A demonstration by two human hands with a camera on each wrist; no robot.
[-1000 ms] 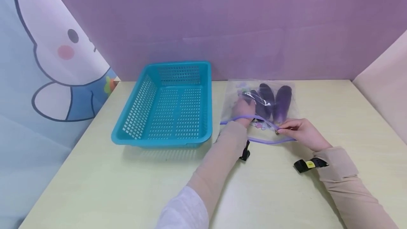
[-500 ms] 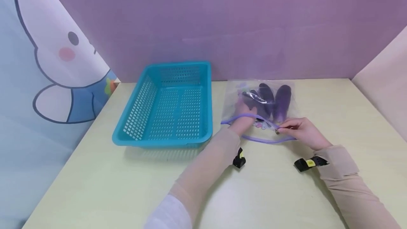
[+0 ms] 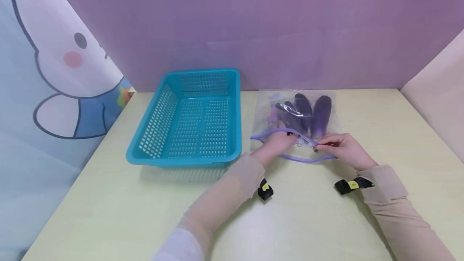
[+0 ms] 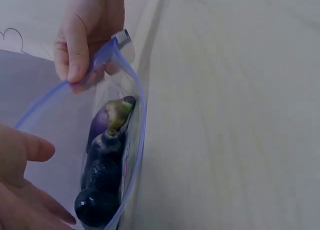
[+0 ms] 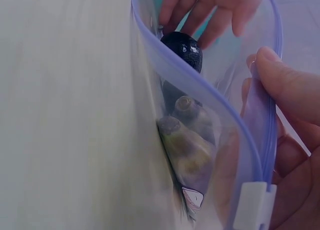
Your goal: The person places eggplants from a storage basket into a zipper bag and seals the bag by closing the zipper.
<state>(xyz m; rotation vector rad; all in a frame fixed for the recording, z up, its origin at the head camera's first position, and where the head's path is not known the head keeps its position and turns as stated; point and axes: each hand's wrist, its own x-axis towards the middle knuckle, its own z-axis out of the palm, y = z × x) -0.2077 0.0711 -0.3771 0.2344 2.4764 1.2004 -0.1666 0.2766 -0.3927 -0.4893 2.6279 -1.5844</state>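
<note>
A clear zip bag (image 3: 262, 112) with a purple zip rim lies on the table, its mouth facing me and spread apart. Several dark purple eggplants (image 3: 322, 114) lie inside, side by side; the left wrist view shows their ends (image 4: 97, 207). My left hand (image 3: 278, 143) is in the mouth of the bag, fingers loosely extended and holding nothing, near the leftmost eggplant; its fingers (image 5: 212, 27) show in the right wrist view. My right hand (image 3: 344, 148) pinches the upper rim between thumb and fingers, close to the white zip slider (image 5: 252, 205).
A blue-green plastic basket (image 3: 237, 144) with slotted walls stands on the table (image 3: 308, 220), left of the bag. A purple backdrop (image 3: 253, 31) rises behind the table's far edge. On the left hangs a cloth (image 3: 21, 180) with a cartoon print.
My left hand has drawn back toward me, from deeper in the bag to its mouth, and the forearm has swung left. The right hand keeps its pinch on the rim.
</note>
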